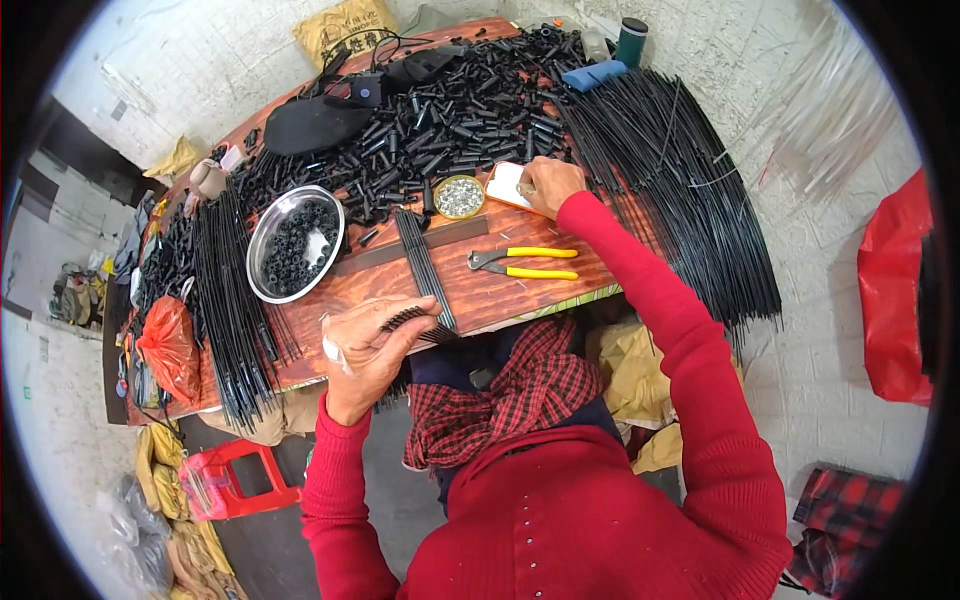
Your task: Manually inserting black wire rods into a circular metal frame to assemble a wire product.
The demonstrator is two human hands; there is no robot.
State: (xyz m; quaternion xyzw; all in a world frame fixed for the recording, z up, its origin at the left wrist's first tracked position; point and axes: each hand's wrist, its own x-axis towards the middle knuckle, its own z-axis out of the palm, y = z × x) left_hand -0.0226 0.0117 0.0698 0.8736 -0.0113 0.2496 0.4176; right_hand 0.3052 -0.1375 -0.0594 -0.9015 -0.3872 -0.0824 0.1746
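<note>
My left hand [372, 348], with a white patch of tape or bandage on it, is closed around a row of thin black rods [408, 319] at the table's front edge. Beside it, more black rods [426, 268] lie bundled across a dark flat bar [465, 231]. My right hand [553, 187] reaches far forward to a small white tray with an orange rim [507, 187]. Its fingertips are pinched together over the tray's right end; what they hold is too small to make out. Left of the tray stands a round tub of small silvery pieces [460, 197].
Yellow-handled pliers [530, 263] lie before my right arm. A steel bowl [292, 297] holds black rings. Black tubular parts [440, 120] heap the back. Long black rods lie at right [690, 190] and left [228, 300]. A red bag [170, 348] hangs at the left edge.
</note>
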